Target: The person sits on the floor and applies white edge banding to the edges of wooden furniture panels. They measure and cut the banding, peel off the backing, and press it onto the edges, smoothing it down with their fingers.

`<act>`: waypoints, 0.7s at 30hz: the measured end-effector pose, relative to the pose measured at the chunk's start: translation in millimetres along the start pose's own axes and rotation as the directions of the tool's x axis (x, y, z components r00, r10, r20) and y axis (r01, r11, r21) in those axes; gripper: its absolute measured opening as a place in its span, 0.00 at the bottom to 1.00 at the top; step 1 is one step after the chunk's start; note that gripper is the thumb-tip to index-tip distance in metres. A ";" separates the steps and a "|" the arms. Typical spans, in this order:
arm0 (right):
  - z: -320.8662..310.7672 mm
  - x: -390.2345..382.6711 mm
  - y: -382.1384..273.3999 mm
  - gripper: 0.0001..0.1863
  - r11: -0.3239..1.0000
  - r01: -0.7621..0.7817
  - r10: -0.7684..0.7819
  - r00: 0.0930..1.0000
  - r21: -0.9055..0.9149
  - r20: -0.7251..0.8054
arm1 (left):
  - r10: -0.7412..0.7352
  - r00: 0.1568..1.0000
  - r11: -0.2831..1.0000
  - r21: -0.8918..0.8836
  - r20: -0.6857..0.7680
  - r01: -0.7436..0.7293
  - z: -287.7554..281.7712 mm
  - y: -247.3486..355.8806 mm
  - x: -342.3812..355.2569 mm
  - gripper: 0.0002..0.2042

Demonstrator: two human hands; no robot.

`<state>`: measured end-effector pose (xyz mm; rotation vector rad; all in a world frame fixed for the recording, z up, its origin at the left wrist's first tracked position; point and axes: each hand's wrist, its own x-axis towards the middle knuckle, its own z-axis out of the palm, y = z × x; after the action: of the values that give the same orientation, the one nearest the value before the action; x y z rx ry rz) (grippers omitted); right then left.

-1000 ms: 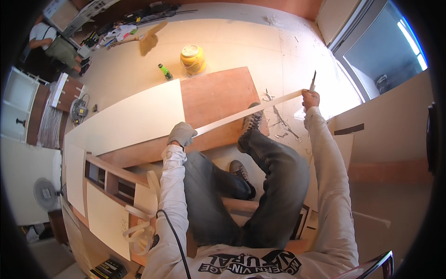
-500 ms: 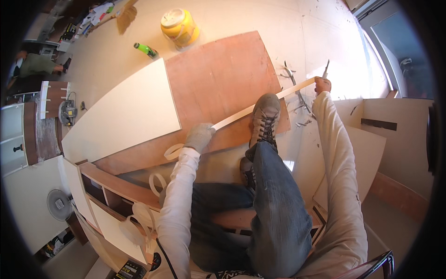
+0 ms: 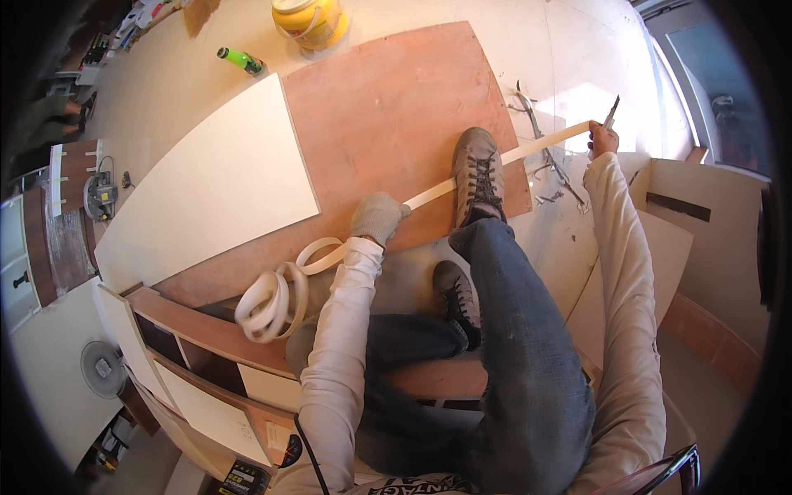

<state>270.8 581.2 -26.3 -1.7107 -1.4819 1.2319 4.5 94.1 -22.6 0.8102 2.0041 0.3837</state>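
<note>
Head camera shows, close by the left forearm, loose loops (image 3: 300, 289) of a pale strip (image 3: 433, 194), piled over the far edge of a brown cabinet frame (image 3: 186, 322). Cream-coloured, flat, narrow and smooth, the strip bends easily in the slack and runs straight where it is stretched between the hands. The gloved left hand (image 3: 378, 217) is closed around it, above the near edge of a reddish-brown board (image 3: 388, 107). From there the strip slants over the board, goes out of sight at a grey-brown shoe (image 3: 477, 169), reappears and crosses the board's right edge, nearer its near corner. Beyond that edge, grey scraps (image 3: 554, 169) litter the floor. The bare right hand (image 3: 603, 141) grips the strip's far end together with a dark-bladed knife (image 3: 612, 111), its tip pointing up. A white panel (image 3: 206, 165) covers the board's left part; past the far edge stand a green bottle (image 3: 239, 59) and a yellow bucket (image 3: 312, 25).
</note>
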 end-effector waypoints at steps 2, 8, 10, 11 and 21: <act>1.1 -2.6 1.3 0.10 0.999 -0.024 0.024 1.000 -0.025 0.000 | 0.056 0.998 0.998 0.031 -0.033 -0.055 6.3 -9.8 1.0 0.13; -19.9 6.9 13.4 0.12 0.986 -0.156 0.151 0.985 0.063 0.082 | -0.141 0.988 0.976 -0.162 0.058 0.149 -7.4 -5.6 -8.1 0.17; -12.0 -19.1 10.5 0.12 0.991 -0.097 0.094 0.995 0.090 0.043 | -0.362 0.924 0.907 -0.180 0.125 0.380 -33.6 16.8 -22.0 0.18; -7.6 -31.3 6.0 0.12 0.993 -0.064 0.062 0.998 0.103 0.026 | -0.356 0.926 0.912 -0.170 0.124 0.373 -34.6 13.0 -24.4 0.18; -167.3 -360.1 274.0 0.22 0.713 0.058 0.373 0.812 -0.698 0.448 | -0.320 0.945 0.940 0.141 0.061 0.310 -36.2 -23.5 -34.0 0.25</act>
<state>554.6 196.6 -91.8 -2.0767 -2.4395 1.4813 -22.6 55.5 5.5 0.5578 2.0523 0.0335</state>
